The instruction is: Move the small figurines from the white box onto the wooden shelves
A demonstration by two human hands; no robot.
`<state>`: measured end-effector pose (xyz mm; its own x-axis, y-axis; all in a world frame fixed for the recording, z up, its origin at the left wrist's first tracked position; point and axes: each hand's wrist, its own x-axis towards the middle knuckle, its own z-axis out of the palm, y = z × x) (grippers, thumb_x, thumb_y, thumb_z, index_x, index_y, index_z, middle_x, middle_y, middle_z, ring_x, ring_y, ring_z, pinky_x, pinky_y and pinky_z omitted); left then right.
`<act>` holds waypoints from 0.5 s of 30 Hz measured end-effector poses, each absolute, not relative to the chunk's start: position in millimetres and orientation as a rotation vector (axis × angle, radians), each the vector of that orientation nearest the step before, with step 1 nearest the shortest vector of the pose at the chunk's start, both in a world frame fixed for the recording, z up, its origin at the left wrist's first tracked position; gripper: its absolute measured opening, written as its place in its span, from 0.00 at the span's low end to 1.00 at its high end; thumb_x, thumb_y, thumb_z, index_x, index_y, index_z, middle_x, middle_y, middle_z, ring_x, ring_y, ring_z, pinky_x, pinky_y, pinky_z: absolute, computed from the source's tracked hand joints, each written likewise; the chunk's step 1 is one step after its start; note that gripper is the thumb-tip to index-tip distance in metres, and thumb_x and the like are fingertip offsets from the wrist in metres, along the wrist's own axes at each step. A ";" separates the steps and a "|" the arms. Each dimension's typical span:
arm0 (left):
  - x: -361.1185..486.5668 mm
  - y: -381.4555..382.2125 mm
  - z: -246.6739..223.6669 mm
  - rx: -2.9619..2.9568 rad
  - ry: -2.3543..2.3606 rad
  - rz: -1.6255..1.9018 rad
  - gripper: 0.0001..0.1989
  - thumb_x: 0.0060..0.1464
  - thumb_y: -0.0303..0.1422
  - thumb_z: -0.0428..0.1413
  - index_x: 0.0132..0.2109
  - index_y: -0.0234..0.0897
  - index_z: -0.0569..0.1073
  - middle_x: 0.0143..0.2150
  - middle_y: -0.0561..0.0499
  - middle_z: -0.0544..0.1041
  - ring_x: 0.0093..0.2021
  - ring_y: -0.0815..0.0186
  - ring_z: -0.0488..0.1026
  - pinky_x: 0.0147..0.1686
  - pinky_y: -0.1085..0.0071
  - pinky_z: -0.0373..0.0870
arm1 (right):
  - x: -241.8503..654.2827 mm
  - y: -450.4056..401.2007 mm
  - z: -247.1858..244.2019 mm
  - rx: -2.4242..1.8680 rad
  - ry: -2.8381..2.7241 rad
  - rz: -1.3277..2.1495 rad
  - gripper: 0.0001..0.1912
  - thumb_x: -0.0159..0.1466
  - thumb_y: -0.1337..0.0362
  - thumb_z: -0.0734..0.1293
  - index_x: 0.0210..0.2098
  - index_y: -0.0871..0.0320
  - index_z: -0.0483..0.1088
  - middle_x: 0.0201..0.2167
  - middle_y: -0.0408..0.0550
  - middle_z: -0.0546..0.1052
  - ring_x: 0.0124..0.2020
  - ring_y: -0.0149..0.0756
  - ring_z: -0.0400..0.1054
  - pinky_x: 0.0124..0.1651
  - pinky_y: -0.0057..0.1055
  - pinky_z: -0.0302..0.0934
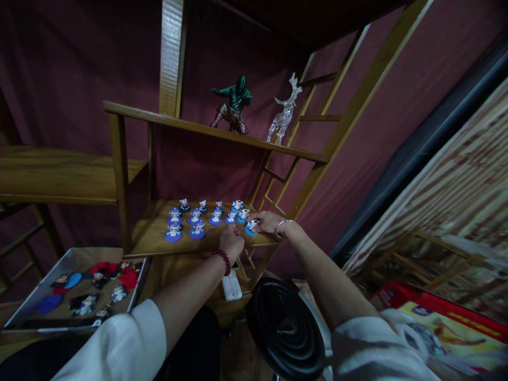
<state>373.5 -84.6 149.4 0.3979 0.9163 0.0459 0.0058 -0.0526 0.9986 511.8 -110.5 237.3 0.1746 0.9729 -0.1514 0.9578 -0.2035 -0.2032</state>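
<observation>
Several small figurines on round bases stand in rows on a wooden shelf [146, 242]. My right hand [266, 221] has its fingers around a blue-based figurine [251, 226] at the shelf's right end. Two more blue-based ones, including this figurine [237, 205], stand just behind it. My left hand [232, 241] is at the shelf's front edge with its fingers curled, below a purple-based figurine [230, 216]; what it holds, if anything, is hidden. Other purple-based figurines [195, 216] fill the left and middle, with dark-based ones [184, 205] behind them.
An open box [35, 301] of loose figurines sits at the lower left. A green-topped statue [235, 103] and a clear deer [283, 116] stand on the upper shelf [178, 124]. Below are a white object [232, 286] and a black round stool [283, 328].
</observation>
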 end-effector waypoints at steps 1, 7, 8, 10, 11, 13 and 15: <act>373.4 -84.8 149.5 1.428 0.890 0.934 0.17 0.41 0.15 0.48 0.39 0.34 0.68 0.40 0.45 0.73 0.41 0.69 0.71 0.41 0.76 0.65 | 511.8 -112.1 238.1 -2.330 -1.928 0.387 0.22 0.49 0.67 0.68 0.44 0.53 0.69 0.36 0.42 0.76 0.38 0.33 0.69 0.41 0.23 0.60; 366.5 -92.3 156.1 1.446 0.865 0.949 0.19 0.38 0.13 0.48 0.39 0.32 0.67 0.41 0.44 0.72 0.42 0.68 0.71 0.41 0.76 0.66 | 519.9 -120.6 245.7 -2.263 -1.775 0.344 0.21 0.50 0.64 0.68 0.44 0.57 0.69 0.38 0.46 0.75 0.39 0.33 0.69 0.41 0.24 0.62; 364.7 -93.9 157.3 1.449 0.858 0.952 0.19 0.38 0.13 0.48 0.38 0.33 0.67 0.41 0.44 0.72 0.42 0.68 0.71 0.41 0.76 0.66 | 521.3 -121.8 247.0 -2.255 -1.774 0.323 0.20 0.51 0.64 0.68 0.44 0.58 0.69 0.38 0.47 0.75 0.39 0.33 0.69 0.41 0.24 0.62; 361.1 -96.5 159.0 1.442 0.855 0.955 0.19 0.37 0.12 0.48 0.38 0.33 0.67 0.40 0.46 0.72 0.41 0.69 0.71 0.40 0.76 0.66 | 521.4 -124.6 249.5 -2.223 -1.787 0.282 0.17 0.52 0.66 0.66 0.43 0.59 0.69 0.37 0.47 0.76 0.37 0.32 0.69 0.41 0.23 0.62; 359.5 -97.3 159.5 1.435 0.857 0.955 0.19 0.37 0.12 0.48 0.37 0.33 0.67 0.39 0.46 0.72 0.40 0.69 0.71 0.40 0.76 0.66 | 519.4 -126.4 250.6 -2.206 -1.794 0.257 0.16 0.53 0.66 0.65 0.42 0.59 0.70 0.36 0.47 0.76 0.36 0.31 0.70 0.40 0.23 0.62; 356.6 -98.3 159.4 1.420 0.858 0.954 0.18 0.38 0.12 0.48 0.37 0.33 0.67 0.38 0.47 0.73 0.39 0.70 0.71 0.40 0.77 0.66 | 510.9 -130.7 252.2 -2.171 -1.817 0.197 0.14 0.55 0.66 0.64 0.41 0.58 0.70 0.34 0.46 0.77 0.34 0.31 0.70 0.39 0.22 0.62; 353.9 -98.8 157.9 1.414 0.855 0.956 0.18 0.38 0.12 0.48 0.36 0.33 0.67 0.37 0.47 0.73 0.39 0.70 0.71 0.39 0.77 0.67 | 497.1 -135.8 252.8 -2.130 -1.858 0.153 0.12 0.56 0.65 0.63 0.40 0.57 0.71 0.33 0.44 0.77 0.34 0.30 0.70 0.38 0.22 0.62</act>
